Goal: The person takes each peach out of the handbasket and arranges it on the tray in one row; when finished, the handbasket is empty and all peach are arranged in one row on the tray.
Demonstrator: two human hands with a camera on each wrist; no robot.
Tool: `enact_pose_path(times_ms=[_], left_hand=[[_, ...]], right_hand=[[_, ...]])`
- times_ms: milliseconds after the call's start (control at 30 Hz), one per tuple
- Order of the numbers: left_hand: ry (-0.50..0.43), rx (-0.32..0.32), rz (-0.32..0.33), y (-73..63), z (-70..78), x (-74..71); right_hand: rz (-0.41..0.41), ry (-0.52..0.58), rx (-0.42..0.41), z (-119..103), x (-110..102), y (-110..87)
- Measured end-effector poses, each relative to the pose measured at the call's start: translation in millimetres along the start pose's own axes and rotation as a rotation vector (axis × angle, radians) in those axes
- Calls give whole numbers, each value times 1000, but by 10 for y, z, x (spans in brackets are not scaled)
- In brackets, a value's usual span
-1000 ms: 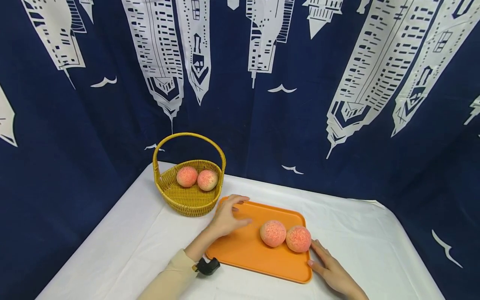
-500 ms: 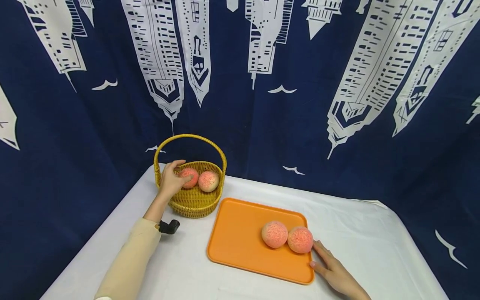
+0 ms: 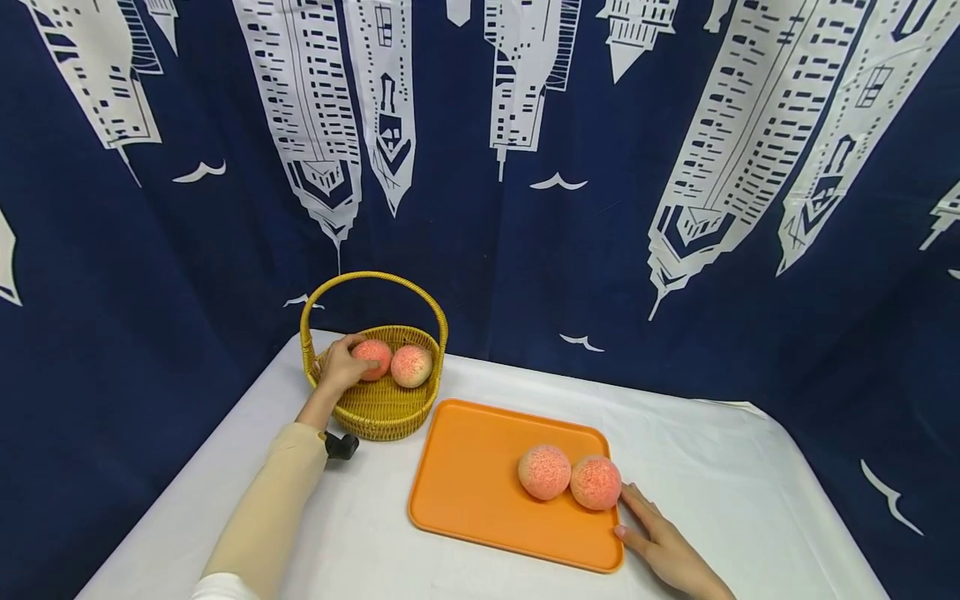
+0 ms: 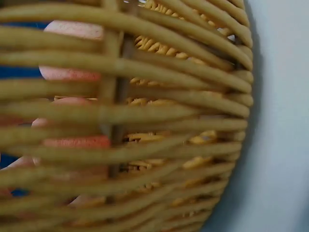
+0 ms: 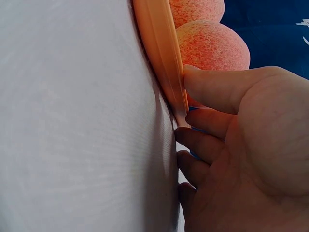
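Observation:
In the head view a woven basket (image 3: 382, 425) with a tall handle stands at the left. Two pink speckled peaches lie inside, a left peach (image 3: 372, 360) and a right peach (image 3: 412, 367). My left hand (image 3: 341, 368) reaches in over the basket's left side and grips the left peach between thumb and fingers. Basket weave (image 4: 159, 116) hides much of that hand in the left wrist view. Two more peaches, one nearer the middle (image 3: 544, 472) and one at the right (image 3: 596, 482), sit on an orange tray (image 3: 480, 492). My right hand (image 3: 666, 546) touches the tray's right edge, fingers relaxed.
A white cloth (image 3: 360, 525) covers the table. Behind it hangs a dark blue curtain (image 3: 480, 275) printed with white buildings and birds. The basket stands just behind and left of the tray.
My left hand has gone from above the tray's left side to the basket and closed around the left peach. The right hand stays at the tray's edge.

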State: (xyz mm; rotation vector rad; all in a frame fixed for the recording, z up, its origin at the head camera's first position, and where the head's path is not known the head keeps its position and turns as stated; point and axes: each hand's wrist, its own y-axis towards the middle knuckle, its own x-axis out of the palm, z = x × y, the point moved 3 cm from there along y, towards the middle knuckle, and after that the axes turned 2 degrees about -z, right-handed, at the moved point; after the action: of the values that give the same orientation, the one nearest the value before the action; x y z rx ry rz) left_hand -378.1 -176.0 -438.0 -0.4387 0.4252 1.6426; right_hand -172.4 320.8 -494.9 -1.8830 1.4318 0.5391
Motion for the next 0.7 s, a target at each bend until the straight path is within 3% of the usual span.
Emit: enact_pose_path(times_ms=[133,333,700], left_hand=[[-20,-16,-26,29,-40,61],[-9,-30,-4,27,-73,82],[24,26,61,-46,25,-16]], right_hand=[[0,-1,-1,-1,-1,-4],[-5,12,0,7,5,-9],[2,-10,-12,-9,-6,-5]])
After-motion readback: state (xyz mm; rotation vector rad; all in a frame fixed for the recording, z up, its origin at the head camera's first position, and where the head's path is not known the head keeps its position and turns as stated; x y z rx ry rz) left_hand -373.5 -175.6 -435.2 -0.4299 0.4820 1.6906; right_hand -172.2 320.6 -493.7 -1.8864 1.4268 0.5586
